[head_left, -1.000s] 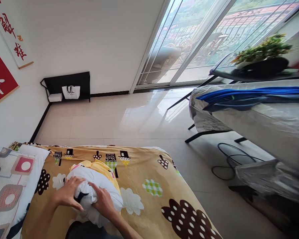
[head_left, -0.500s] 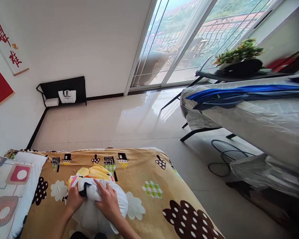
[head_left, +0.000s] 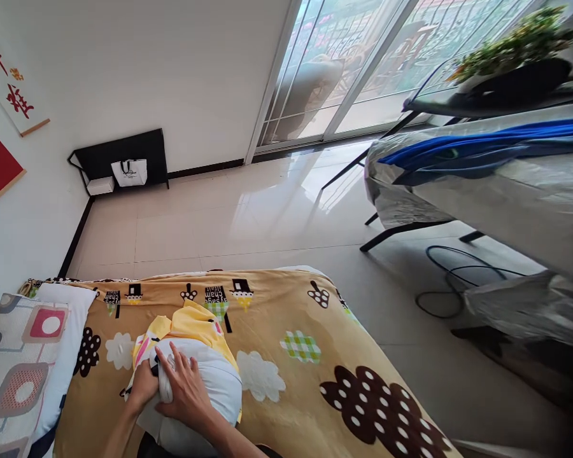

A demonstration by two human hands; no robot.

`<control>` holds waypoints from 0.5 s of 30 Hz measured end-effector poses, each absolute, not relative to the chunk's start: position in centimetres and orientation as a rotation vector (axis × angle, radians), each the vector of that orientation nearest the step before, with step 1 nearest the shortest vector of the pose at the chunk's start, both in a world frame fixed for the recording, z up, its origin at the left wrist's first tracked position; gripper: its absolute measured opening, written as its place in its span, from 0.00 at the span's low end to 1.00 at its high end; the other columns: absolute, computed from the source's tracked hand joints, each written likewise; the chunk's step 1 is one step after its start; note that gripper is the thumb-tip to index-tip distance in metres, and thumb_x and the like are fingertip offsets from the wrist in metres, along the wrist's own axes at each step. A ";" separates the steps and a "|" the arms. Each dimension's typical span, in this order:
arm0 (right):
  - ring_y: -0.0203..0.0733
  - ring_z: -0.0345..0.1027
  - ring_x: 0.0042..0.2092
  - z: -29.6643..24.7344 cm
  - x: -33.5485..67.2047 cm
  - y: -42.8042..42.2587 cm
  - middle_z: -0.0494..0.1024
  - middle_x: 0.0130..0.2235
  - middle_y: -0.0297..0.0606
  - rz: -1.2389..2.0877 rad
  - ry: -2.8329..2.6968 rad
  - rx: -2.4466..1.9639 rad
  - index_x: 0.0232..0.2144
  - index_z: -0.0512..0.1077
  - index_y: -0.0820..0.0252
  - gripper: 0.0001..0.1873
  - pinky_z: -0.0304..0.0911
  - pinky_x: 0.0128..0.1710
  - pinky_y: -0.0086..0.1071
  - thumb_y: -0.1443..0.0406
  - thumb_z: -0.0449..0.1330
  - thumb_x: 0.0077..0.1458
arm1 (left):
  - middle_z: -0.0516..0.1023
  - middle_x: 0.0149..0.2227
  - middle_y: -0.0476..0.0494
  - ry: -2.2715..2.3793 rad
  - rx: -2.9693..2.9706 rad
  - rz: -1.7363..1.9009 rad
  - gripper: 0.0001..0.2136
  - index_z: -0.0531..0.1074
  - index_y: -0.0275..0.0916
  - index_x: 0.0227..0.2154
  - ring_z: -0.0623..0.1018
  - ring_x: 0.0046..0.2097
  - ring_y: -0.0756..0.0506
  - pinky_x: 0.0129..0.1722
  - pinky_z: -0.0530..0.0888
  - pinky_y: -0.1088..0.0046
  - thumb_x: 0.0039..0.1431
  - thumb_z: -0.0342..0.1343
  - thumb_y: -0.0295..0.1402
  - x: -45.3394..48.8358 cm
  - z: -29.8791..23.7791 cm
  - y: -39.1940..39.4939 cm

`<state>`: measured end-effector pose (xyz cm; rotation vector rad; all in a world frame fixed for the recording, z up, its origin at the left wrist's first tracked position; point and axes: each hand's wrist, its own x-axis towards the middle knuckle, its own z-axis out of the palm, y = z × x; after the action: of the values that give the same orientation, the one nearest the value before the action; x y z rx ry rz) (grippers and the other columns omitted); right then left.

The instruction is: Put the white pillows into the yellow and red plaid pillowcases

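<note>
A rounded bundle of white fabric [head_left: 219,375] lies in front of me on the bed, with yellow cloth [head_left: 198,321] marked in pink and black along its far side. My left hand [head_left: 144,387] is closed on the bundle's left edge, where a small dark patch shows beside the fingers. Over the bundle's top, my right hand [head_left: 187,385] lies with its fingers spread, and a bunched white fold shows between its thumb and index finger. The bundle's near underside is partly hidden by my forearms.
A tan patterned blanket [head_left: 296,394] covers the bed. Pillows [head_left: 33,356] lie at the left. Across the tiled floor stands a black shelf [head_left: 148,149] with a white bag [head_left: 130,172]. At right are a plastic-covered bed frame [head_left: 458,184] and a coiled cable [head_left: 439,308].
My right hand has gone from gripping the white fabric to lying across it with fingers spread. More of the yellow cloth shows at the far side. The camera view has shifted slightly.
</note>
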<state>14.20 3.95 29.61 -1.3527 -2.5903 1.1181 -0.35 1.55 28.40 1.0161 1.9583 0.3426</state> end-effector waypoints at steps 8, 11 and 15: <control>0.56 0.65 0.53 28.5 15.0 4.0 0.73 0.51 0.46 1.128 -2.631 -1.223 0.68 0.49 0.44 0.52 0.49 0.58 0.50 0.59 0.65 0.42 | 0.77 0.48 0.36 1.984 1.029 0.353 0.19 0.69 0.34 0.43 0.76 0.50 0.41 0.50 0.72 0.71 0.44 0.51 0.21 -0.5 28.1 -0.1; 0.54 0.67 0.52 28.1 15.0 3.5 0.75 0.49 0.45 1.148 -2.595 -1.296 0.64 0.59 0.47 0.42 0.51 0.56 0.46 0.62 0.62 0.45 | 0.79 0.45 0.40 1.881 1.056 0.363 0.18 0.71 0.34 0.42 0.77 0.49 0.41 0.48 0.73 0.72 0.44 0.52 0.22 -0.4 28.5 0.0; 0.54 0.69 0.51 27.9 15.1 3.5 0.78 0.48 0.45 1.228 -2.543 -1.372 0.56 0.69 0.52 0.31 0.53 0.54 0.43 0.64 0.59 0.46 | 0.80 0.37 0.52 1.658 1.115 0.366 0.15 0.75 0.41 0.38 0.79 0.43 0.46 0.42 0.75 0.73 0.50 0.48 0.25 -2.1 30.0 -0.1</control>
<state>15.06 3.45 27.88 -1.3716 -2.5435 1.2278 -2.13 -0.08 30.03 1.1150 1.6579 0.3661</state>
